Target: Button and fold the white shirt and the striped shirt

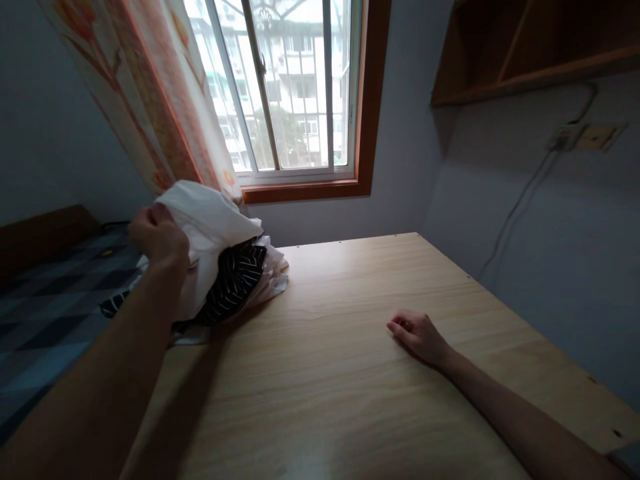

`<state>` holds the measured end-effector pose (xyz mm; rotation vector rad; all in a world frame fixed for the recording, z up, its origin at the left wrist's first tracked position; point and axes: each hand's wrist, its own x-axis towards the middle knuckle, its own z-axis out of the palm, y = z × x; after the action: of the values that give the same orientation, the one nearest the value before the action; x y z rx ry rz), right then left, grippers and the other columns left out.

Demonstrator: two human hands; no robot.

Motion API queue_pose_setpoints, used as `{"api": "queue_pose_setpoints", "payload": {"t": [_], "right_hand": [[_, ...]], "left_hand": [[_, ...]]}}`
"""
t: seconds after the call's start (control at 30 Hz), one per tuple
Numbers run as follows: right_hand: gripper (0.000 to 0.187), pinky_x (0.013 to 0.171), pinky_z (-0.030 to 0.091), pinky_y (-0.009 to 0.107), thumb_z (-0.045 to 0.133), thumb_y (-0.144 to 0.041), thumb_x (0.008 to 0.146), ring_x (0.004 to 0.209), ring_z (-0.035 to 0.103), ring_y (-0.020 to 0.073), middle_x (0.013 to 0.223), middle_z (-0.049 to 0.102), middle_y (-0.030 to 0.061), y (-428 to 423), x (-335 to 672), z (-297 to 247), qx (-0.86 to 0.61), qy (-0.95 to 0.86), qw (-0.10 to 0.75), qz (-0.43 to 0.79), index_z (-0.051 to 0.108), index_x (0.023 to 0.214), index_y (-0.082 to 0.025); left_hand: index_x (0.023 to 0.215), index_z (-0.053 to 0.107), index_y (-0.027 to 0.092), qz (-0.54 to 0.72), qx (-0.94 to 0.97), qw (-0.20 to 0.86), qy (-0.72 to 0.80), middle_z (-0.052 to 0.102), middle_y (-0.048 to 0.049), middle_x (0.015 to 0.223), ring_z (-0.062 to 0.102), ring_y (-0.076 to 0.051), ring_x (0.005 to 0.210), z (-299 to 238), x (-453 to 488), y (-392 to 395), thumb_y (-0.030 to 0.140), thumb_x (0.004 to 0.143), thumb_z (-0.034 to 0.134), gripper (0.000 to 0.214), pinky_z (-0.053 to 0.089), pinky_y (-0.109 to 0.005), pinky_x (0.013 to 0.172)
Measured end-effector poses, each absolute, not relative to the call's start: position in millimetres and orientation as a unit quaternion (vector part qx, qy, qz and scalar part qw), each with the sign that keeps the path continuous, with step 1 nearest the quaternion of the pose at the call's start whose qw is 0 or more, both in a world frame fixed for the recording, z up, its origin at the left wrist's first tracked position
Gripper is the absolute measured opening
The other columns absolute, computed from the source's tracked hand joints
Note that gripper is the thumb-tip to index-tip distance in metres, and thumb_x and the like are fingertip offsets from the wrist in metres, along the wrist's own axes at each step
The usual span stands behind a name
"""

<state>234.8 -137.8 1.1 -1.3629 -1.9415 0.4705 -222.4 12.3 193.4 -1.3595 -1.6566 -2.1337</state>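
At the table's far left corner lies a heap of clothes. On top is a white cloth garment (205, 213), and my left hand (159, 233) is closed on its left part, lifting it a little. Beneath it shows a black garment with white stripes (239, 270), with a pale pinkish garment (273, 273) at the heap's right side. The kind of each garment cannot be made out. My right hand (417, 335) rests on the wooden tabletop (325, 353), well right of the heap, its fingers curled in with nothing visible in them.
To the left of the table is a bed with a checked cover (55, 300). A flowered curtain (165, 87) hangs behind the heap beside the window (295, 87). On the right wall are a wooden shelf (530, 73) and a plugged-in cable (515, 207).
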Motion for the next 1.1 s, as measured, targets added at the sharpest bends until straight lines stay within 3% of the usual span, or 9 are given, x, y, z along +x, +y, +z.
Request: {"api": "queue_pose_setpoints", "payload": {"t": [0.13, 0.33, 0.47, 0.53, 0.63, 0.73, 0.87, 1.0, 1.1], "right_hand": [[0.035, 0.059, 0.043, 0.029, 0.052, -0.046, 0.088, 0.061, 0.057, 0.0176, 0.065, 0.063, 0.0034, -135, 236, -3, -0.537, -0.706, 0.402, 0.226, 0.063, 0.069, -0.019], [0.053, 0.068, 0.053, 0.035, 0.055, -0.065, 0.081, 0.078, 0.064, 0.0226, 0.094, 0.068, 0.0112, -126, 242, -13, -0.524, -0.566, 0.502, 0.391, 0.061, 0.103, -0.018], [0.077, 0.085, 0.052, 0.046, 0.034, -0.076, 0.084, 0.111, 0.060, 0.0329, 0.137, 0.050, 0.0196, -122, 243, -15, -0.439, -0.565, 0.515, 0.472, 0.039, 0.139, -0.022], [0.082, 0.087, 0.051, 0.049, 0.018, -0.076, 0.086, 0.119, 0.055, 0.0344, 0.144, 0.044, 0.0196, -122, 243, -16, -0.413, -0.574, 0.499, 0.501, 0.022, 0.148, -0.023], [0.086, 0.090, 0.049, 0.049, 0.034, -0.071, 0.086, 0.116, 0.058, 0.0328, 0.138, 0.051, 0.0191, -124, 245, -15, -0.382, -0.588, 0.444, 0.558, 0.010, 0.151, -0.020], [0.091, 0.084, 0.052, 0.041, 0.068, -0.048, 0.069, 0.103, 0.064, 0.0286, 0.129, 0.059, 0.0143, -126, 244, -13, -0.392, -0.613, 0.396, 0.560, 0.029, 0.146, -0.020], [0.047, 0.071, 0.052, 0.031, 0.067, -0.033, 0.062, 0.083, 0.065, 0.0208, 0.103, 0.070, 0.0068, -124, 246, -10, -0.477, -0.597, 0.414, 0.495, 0.062, 0.107, -0.019], [0.026, 0.050, 0.042, 0.026, 0.062, -0.041, 0.060, 0.053, 0.051, 0.0142, 0.060, 0.058, -0.0029, -111, 281, -11, -0.576, -0.493, 0.490, 0.431, 0.056, 0.077, -0.021], [0.023, 0.044, 0.037, 0.027, 0.060, -0.038, 0.055, 0.046, 0.045, 0.0141, 0.052, 0.050, -0.0039, -103, 332, -11, -0.670, -0.365, 0.559, 0.325, 0.053, 0.071, -0.023]], "left_hand": [[0.062, 0.039, 0.022, -0.785, -0.449, -0.137, -0.404, 0.045, 0.0039, 0.060, 0.050, -0.010, 0.065, 203, -144, 4, 0.052, 0.074, 0.061, 0.039, 0.030, -0.031, 0.057], [0.061, 0.040, 0.021, -0.648, -0.594, -0.266, -0.395, 0.039, 0.0033, 0.057, 0.036, -0.010, 0.056, 123, -33, -64, 0.052, 0.086, 0.051, 0.041, 0.030, -0.026, 0.052], [0.062, 0.038, 0.020, -0.515, -0.709, -0.324, -0.357, 0.038, 0.0039, 0.058, 0.037, -0.011, 0.057, 75, 4, -112, 0.048, 0.091, 0.042, 0.041, 0.031, -0.024, 0.053], [0.064, 0.040, 0.019, -0.420, -0.764, -0.375, -0.314, 0.042, 0.0028, 0.060, 0.039, -0.011, 0.058, 56, 19, -131, 0.044, 0.093, 0.040, 0.038, 0.033, -0.024, 0.054], [0.065, 0.043, 0.019, -0.298, -0.844, -0.384, -0.227, 0.050, 0.0000, 0.067, 0.045, -0.012, 0.065, 35, 39, -153, 0.036, 0.095, 0.040, 0.034, 0.040, -0.025, 0.062], [0.066, 0.048, 0.019, -0.204, -0.924, -0.296, -0.128, 0.056, -0.0026, 0.071, 0.052, -0.015, 0.075, 28, 50, -167, 0.031, 0.093, 0.046, 0.030, 0.044, -0.028, 0.079], [0.087, 0.061, 0.020, -0.157, -0.970, -0.174, -0.066, 0.066, -0.0064, 0.090, 0.058, -0.020, 0.094, 38, 41, -170, 0.034, 0.093, 0.049, 0.020, 0.040, -0.035, 0.098], [0.115, 0.059, 0.022, -0.177, -0.966, -0.045, -0.185, 0.056, -0.0099, 0.131, 0.042, -0.027, 0.130, 52, 7, -152, 0.035, 0.094, 0.046, 0.028, 0.022, -0.049, 0.115], [0.131, 0.049, 0.023, -0.187, -0.915, 0.036, -0.356, 0.036, -0.0120, 0.150, 0.021, -0.036, 0.142, 61, -23, -133, 0.042, 0.088, 0.054, 0.047, 0.007, -0.060, 0.116]]}}
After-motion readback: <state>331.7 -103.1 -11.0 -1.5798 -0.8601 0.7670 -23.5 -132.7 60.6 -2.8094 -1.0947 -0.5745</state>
